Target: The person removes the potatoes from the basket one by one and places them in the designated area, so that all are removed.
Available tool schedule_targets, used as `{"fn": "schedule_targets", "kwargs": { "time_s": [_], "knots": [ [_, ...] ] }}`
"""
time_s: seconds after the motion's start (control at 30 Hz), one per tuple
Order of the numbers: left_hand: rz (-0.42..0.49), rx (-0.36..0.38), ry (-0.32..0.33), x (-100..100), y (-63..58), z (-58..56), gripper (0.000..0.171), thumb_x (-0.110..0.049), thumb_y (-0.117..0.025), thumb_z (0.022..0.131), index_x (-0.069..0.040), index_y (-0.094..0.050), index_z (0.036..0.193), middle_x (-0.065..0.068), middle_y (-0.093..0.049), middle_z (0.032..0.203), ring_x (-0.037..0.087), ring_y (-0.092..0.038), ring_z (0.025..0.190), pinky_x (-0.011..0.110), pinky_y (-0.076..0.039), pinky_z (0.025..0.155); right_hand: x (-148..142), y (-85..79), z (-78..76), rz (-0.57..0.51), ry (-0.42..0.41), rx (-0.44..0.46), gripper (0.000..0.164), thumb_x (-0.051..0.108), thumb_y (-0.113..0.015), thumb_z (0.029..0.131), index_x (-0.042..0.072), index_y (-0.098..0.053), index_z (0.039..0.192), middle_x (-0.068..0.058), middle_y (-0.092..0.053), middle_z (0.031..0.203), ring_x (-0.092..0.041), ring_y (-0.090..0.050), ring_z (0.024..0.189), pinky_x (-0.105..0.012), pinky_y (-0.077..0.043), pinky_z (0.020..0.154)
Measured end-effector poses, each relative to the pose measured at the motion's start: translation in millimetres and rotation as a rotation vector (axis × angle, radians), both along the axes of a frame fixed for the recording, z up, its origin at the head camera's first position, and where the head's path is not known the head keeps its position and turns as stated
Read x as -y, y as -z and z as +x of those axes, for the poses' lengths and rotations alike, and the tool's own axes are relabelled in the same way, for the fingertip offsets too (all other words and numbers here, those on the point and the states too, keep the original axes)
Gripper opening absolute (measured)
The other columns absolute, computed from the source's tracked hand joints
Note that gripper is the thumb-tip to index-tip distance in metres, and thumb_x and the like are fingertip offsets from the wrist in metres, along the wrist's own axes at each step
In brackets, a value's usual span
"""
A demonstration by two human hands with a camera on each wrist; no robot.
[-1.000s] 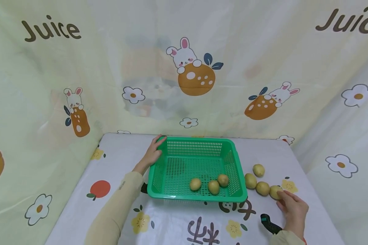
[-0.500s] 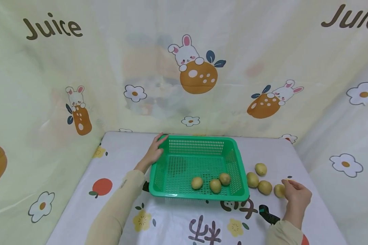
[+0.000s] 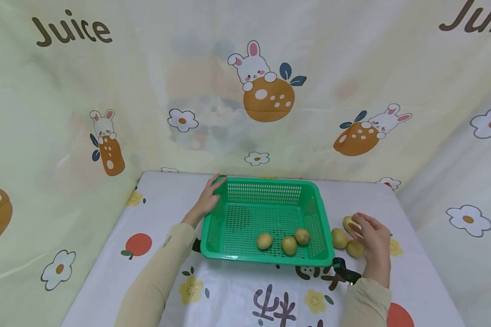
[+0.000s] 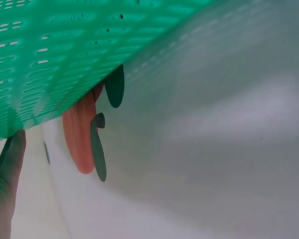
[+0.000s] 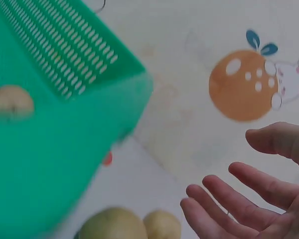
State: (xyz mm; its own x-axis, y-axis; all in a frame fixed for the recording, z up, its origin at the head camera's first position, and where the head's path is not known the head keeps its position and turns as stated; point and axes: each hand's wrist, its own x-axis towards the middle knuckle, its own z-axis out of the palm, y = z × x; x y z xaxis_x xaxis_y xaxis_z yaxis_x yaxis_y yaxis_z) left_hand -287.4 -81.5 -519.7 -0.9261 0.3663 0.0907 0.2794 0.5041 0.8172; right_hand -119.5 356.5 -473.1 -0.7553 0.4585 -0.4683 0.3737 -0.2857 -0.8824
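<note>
A green plastic basket (image 3: 262, 261) with slotted walls holds a few small, round, yellow-brown potatoes (image 3: 264, 241) towards its front. My left hand (image 3: 206, 200) grips the basket's rim at the back left corner; one finger (image 4: 15, 159) lies against the outer wall in the left wrist view. My right hand (image 3: 374, 236) hovers beside the loose potatoes to the basket's right, fingers apart. One potato (image 3: 348, 223) at the back is partly covered by its fingertips in the head view. In the right wrist view the palm holds nothing, and two potatoes (image 5: 112, 226) lie below the fingers.
Two more loose potatoes (image 3: 339, 238) lie close to the basket's right wall. A printed white cloth (image 3: 217, 295) covers the table, and a printed curtain (image 3: 212, 81) stands behind it. A black wrist camera (image 3: 345, 271) juts from my right wrist near the basket's front right corner.
My right hand has moved from the rightmost potato up and left to the back one, now hiding the rightmost from the head view. My left hand stays on the basket.
</note>
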Motion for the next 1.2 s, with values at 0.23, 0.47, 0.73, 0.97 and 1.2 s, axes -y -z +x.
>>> {"fn": "schedule_targets", "kwargs": {
  "time_s": [0.23, 0.47, 0.73, 0.97, 1.2],
  "knots": [
    [0.003, -0.019, -0.003, 0.2, -1.1, 1.4, 0.072, 0.007, -0.04, 0.082, -0.005, -0.035, 0.153, 0.013, -0.016, 0.162, 0.035, -0.014, 0.149, 0.056, -0.02, 0.115, 17.5, -22.1, -15.8, -0.034, -0.094, -0.067, 0.031, 0.03, -0.063, 0.096, 0.016, -0.057, 0.123, 0.012, -0.066, 0.095, -0.009, -0.068, 0.094, -0.028, -0.055, 0.084],
    [-0.001, -0.014, -0.002, 0.3, -3.8, 1.2, 0.071, 0.006, -0.039, 0.083, -0.006, -0.034, 0.153, 0.012, -0.015, 0.163, 0.034, -0.013, 0.149, 0.056, -0.02, 0.115, 47.9, -30.7, -39.6, 0.112, -0.287, -0.149, 0.046, 0.026, -0.061, 0.098, 0.004, -0.052, 0.137, 0.005, -0.064, 0.107, -0.014, -0.068, 0.099, -0.033, -0.055, 0.086],
    [0.005, -0.011, 0.004, 0.1, -1.3, 2.0, 0.071, 0.006, -0.04, 0.083, -0.004, -0.033, 0.153, 0.013, -0.015, 0.163, 0.035, -0.013, 0.149, 0.057, -0.019, 0.115, 78.8, -20.6, -62.6, 0.252, -0.518, -0.158, 0.059, 0.027, -0.057, 0.1, -0.005, -0.04, 0.146, -0.026, -0.042, 0.147, -0.037, -0.053, 0.126, -0.044, -0.05, 0.095],
    [0.002, -0.022, 0.002, 0.3, 0.2, 1.6, 0.07, 0.006, -0.04, 0.083, -0.004, -0.035, 0.153, 0.013, -0.016, 0.162, 0.035, -0.014, 0.148, 0.057, -0.019, 0.115, 92.7, -19.2, -75.7, 0.382, -0.636, -0.092, 0.058, 0.029, -0.056, 0.1, -0.003, -0.042, 0.146, -0.029, -0.041, 0.146, -0.048, -0.043, 0.131, -0.054, -0.046, 0.098],
    [0.003, -0.028, 0.001, 1.7, -0.7, 1.1, 0.07, 0.006, -0.042, 0.083, -0.003, -0.036, 0.152, 0.014, -0.018, 0.162, 0.036, -0.015, 0.148, 0.057, -0.019, 0.115, 102.0, -18.3, -86.9, 0.556, -0.763, -0.005, 0.053, 0.023, -0.058, 0.099, -0.005, -0.047, 0.142, -0.031, -0.045, 0.142, -0.047, -0.045, 0.127, -0.057, -0.048, 0.093]
  ]
}}
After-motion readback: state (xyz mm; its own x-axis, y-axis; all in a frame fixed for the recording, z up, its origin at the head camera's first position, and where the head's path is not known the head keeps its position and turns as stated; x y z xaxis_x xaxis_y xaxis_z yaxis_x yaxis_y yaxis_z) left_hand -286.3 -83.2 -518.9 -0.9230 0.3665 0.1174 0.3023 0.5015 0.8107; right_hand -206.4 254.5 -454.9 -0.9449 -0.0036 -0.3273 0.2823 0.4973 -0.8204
